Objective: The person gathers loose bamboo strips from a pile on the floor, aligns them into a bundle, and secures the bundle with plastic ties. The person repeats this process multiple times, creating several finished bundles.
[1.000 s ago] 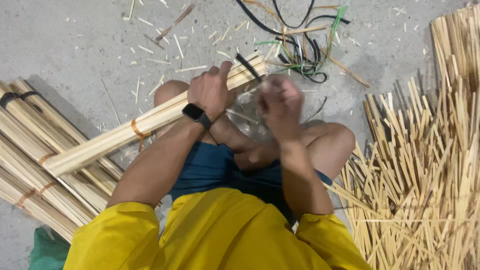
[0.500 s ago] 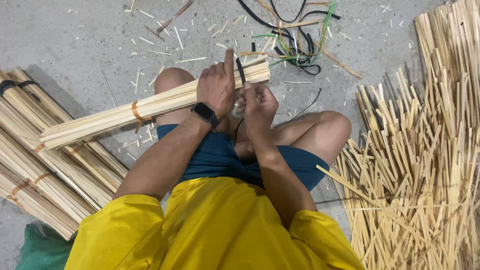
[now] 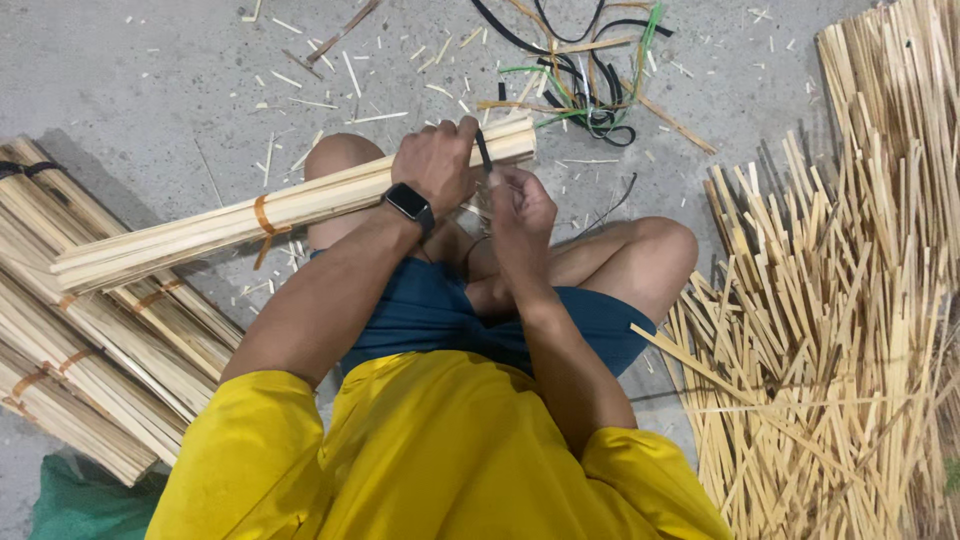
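Observation:
I sit cross-legged on a concrete floor. A long bundle of pale wooden sticks [image 3: 230, 222] lies across my left knee, tied near its left end with an orange band [image 3: 263, 216]. My left hand [image 3: 436, 163], with a black watch on the wrist, grips the bundle near its right end. Just to the right of it, my right hand [image 3: 520, 207] is closed on a thin black strap [image 3: 484, 152] that runs up over the bundle.
Several tied stick bundles [image 3: 95, 350] are stacked at the left. A large loose pile of sticks [image 3: 850, 330] covers the right side. A tangle of black and green straps [image 3: 585, 85] and wood splinters lie on the floor ahead. A green bag [image 3: 85, 505] sits at lower left.
The bundle's right end has come down and levelled across my knee. My right hand, blurred and raised a second ago, now rests lower, close under the left hand, holding the strap.

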A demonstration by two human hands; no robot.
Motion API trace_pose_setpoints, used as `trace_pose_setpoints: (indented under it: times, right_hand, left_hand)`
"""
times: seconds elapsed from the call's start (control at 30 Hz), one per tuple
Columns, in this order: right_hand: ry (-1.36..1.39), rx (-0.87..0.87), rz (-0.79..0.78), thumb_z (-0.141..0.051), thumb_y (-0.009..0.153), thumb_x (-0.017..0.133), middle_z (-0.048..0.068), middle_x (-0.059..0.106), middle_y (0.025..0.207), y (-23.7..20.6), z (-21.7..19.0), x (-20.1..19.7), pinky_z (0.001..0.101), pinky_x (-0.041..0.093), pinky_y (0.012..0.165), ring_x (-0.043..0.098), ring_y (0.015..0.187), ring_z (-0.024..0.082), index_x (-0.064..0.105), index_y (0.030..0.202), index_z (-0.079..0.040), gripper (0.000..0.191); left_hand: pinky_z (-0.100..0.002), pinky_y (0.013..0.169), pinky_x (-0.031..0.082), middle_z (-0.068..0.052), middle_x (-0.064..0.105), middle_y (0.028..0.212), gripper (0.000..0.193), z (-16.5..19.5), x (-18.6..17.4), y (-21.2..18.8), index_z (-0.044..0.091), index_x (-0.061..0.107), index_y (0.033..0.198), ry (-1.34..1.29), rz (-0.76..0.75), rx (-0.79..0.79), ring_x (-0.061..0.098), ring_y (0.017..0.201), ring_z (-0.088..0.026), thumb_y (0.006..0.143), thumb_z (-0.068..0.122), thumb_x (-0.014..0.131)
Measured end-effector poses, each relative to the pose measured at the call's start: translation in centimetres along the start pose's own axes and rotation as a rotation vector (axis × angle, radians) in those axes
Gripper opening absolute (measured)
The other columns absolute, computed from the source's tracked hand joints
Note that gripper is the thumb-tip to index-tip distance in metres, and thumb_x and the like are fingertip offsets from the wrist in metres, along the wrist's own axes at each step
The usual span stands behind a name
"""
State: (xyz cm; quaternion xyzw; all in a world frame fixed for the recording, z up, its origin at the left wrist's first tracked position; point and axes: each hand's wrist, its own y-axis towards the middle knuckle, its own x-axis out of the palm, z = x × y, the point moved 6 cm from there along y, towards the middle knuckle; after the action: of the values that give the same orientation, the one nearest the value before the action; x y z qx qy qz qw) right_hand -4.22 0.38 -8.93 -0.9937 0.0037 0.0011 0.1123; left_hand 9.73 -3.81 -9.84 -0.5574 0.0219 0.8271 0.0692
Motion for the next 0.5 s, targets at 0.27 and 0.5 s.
trace_pose_setpoints:
  times: [0.27,0.5]
  right_hand:
    - [-0.448,-0.350,-0.216,-0.020,0.111,0.055,0.009,0.064,0.076,-7.3,-1.5,-4.6,0.0281,0.048,0.064,0.061,0.070,0.010,0.067,0.093,-0.001,0.028]
    - [-0.421,-0.173,-0.338,-0.017,0.106,0.051,0.015,0.058,0.077,-1.6,9.1,-7.5,0.0383,0.044,0.062,0.056,0.069,0.027,0.067,0.100,-0.002,0.023]
  left_hand:
    - [-0.051,0.071,0.057,-0.027,0.071,0.082,0.051,-1.7,-2.6,2.0,0.000,0.070,0.099,-0.123,-0.042,-0.124,0.071,0.078,-0.043,0.072,0.039,0.086]
    - [-0.049,0.071,0.058,-0.025,0.072,0.081,0.039,2.2,-4.8,0.5,0.006,0.073,0.104,-0.201,-0.120,-0.033,0.072,0.076,-0.041,0.070,0.027,0.078]
